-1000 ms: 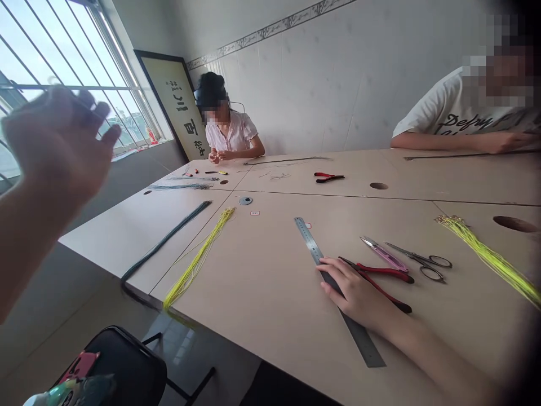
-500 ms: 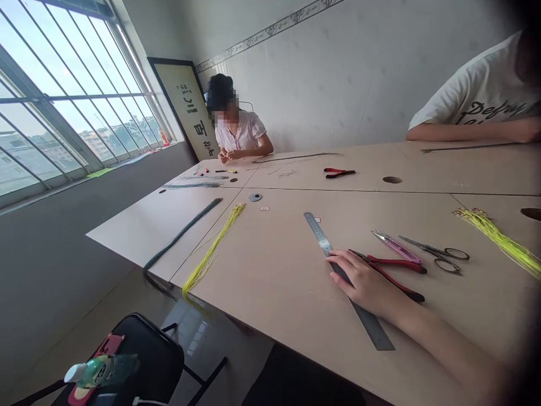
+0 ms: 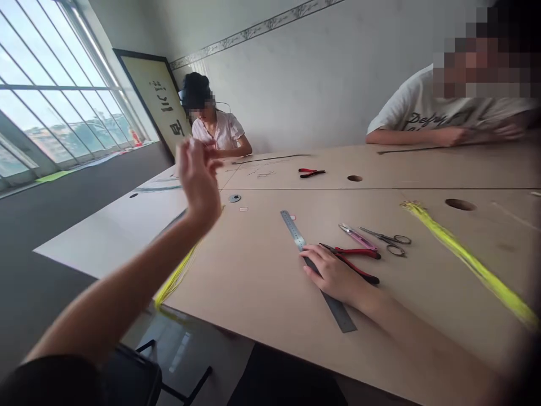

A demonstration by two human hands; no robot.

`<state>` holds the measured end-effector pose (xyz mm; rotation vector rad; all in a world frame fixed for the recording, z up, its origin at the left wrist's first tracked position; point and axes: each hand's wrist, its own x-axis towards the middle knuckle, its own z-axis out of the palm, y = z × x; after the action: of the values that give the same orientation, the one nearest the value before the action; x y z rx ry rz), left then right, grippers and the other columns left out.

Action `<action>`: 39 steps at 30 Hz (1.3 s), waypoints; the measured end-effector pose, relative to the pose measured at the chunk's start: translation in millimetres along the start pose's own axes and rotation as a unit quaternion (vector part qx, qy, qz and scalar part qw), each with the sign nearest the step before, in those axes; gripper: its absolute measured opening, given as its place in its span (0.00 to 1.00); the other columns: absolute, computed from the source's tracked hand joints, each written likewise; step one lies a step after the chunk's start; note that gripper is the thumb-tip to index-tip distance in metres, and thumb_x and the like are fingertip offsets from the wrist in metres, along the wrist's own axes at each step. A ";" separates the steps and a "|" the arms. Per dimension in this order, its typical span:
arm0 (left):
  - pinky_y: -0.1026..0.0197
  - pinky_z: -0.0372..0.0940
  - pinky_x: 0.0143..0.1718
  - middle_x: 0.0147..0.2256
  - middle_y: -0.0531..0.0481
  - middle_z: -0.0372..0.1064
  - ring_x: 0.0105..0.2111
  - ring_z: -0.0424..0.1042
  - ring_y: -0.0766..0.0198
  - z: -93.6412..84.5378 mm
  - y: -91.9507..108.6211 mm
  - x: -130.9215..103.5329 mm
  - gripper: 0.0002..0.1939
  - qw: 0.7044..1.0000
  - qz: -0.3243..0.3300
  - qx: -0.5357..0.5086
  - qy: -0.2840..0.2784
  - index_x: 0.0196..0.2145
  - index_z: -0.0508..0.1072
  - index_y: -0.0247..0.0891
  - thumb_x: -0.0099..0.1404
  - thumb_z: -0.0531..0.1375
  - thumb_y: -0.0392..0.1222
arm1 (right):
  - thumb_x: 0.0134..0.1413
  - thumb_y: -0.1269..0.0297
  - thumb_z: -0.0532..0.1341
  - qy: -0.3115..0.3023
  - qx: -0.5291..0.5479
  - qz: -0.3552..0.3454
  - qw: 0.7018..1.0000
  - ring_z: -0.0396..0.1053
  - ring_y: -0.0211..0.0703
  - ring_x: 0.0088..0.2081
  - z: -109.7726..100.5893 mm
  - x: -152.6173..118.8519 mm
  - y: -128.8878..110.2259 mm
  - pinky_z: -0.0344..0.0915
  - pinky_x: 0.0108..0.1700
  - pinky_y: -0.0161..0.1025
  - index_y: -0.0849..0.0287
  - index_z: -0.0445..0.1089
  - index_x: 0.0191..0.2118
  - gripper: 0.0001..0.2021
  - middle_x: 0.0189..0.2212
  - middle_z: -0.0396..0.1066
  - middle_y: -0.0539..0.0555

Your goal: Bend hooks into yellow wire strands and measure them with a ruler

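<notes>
Steel ruler (image 3: 336, 308) under right hand (image 3: 332, 275), thumb apart; left hand (image 3: 198, 183) aloft, fingers too blurred to tell; cords (image 3: 465, 255), scissors (image 3: 384, 237) untouched.

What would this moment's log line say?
left hand: in air; right hand: on ruler; closer pliers: beside right hand; scissors: on table

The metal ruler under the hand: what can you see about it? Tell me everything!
It's a long, thin, straight ruler that looks like steel: shiny silver toward the far end, darker grey toward the square near end. Tiny marks show on its far part, too small to read. It lies flat on the table, slanting from upper left to lower right in the picture. The right hand rests across its middle, hiding part of it.
</notes>
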<state>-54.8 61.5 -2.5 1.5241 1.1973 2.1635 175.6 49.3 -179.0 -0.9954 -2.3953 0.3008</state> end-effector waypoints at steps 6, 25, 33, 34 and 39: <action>0.61 0.63 0.30 0.29 0.52 0.63 0.29 0.66 0.66 67.1 -81.5 -113.7 0.11 0.982 -0.161 -0.093 -0.023 0.30 0.63 0.35 0.66 0.52 0.45 | 0.52 0.73 0.56 -0.005 -0.042 -0.006 0.999 0.65 0.51 0.51 -9.3 -0.3 -9.0 0.62 0.55 0.50 0.62 0.67 0.40 0.09 0.46 0.68 0.61; 0.64 0.65 0.29 0.25 0.51 0.67 0.27 0.68 0.65 48.0 -71.2 -154.4 0.08 0.836 -0.378 -0.153 -0.368 0.28 0.68 0.40 0.61 0.57 0.44 | 0.59 0.59 0.54 0.134 0.440 0.211 0.863 0.66 0.36 0.32 -32.3 -7.4 -17.8 0.65 0.36 0.35 0.56 0.63 0.41 0.08 0.29 0.63 0.48; 0.67 0.55 0.20 0.23 0.52 0.65 0.20 0.60 0.69 40.0 -68.8 -144.5 0.09 0.757 -0.428 -0.174 -0.462 0.26 0.67 0.39 0.61 0.57 0.45 | 0.59 0.65 0.55 0.051 0.499 0.185 0.845 0.68 0.36 0.31 -39.2 -8.0 -21.4 0.67 0.35 0.36 0.58 0.66 0.35 0.05 0.27 0.67 0.49; 0.67 0.53 0.19 0.23 0.52 0.65 0.20 0.58 0.70 39.7 -68.6 -144.5 0.10 0.752 -0.433 -0.177 -0.464 0.26 0.68 0.38 0.60 0.57 0.45 | 0.59 0.66 0.55 0.050 0.504 0.191 0.841 0.68 0.35 0.30 -38.8 -8.1 -21.8 0.67 0.35 0.35 0.58 0.65 0.34 0.04 0.26 0.67 0.48; 0.68 0.50 0.21 0.24 0.54 0.64 0.20 0.54 0.72 40.7 -68.1 -146.3 0.10 0.696 -0.505 -0.229 -0.457 0.28 0.66 0.36 0.62 0.56 0.45 | 0.58 0.66 0.56 0.056 0.571 0.207 0.792 0.66 0.33 0.25 -33.6 -6.8 -19.3 0.67 0.32 0.35 0.58 0.65 0.31 0.05 0.23 0.66 0.46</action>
<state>26.2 36.5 -145.8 1.0156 0.7067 0.6760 186.5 31.0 -145.8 -0.8226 -1.3560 1.5544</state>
